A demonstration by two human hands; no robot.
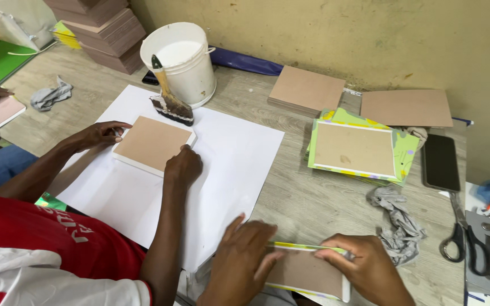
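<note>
Low down, both hands' fingers flat and pinching the brown board, palms down.

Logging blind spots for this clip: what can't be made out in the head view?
- Near edge of the brown board: cut off by the frame bottom and covered by the left hand and right hand.
- Contents of the white bucket: only a pale surface shows.
- Scissors: blades partly hidden among clutter.

Grey wood-grain counter. Directly on it: large white sheet, white bucket, stacks of brown boards, green-edged covers, black phone, scissors, crumpled grey rags.
</note>
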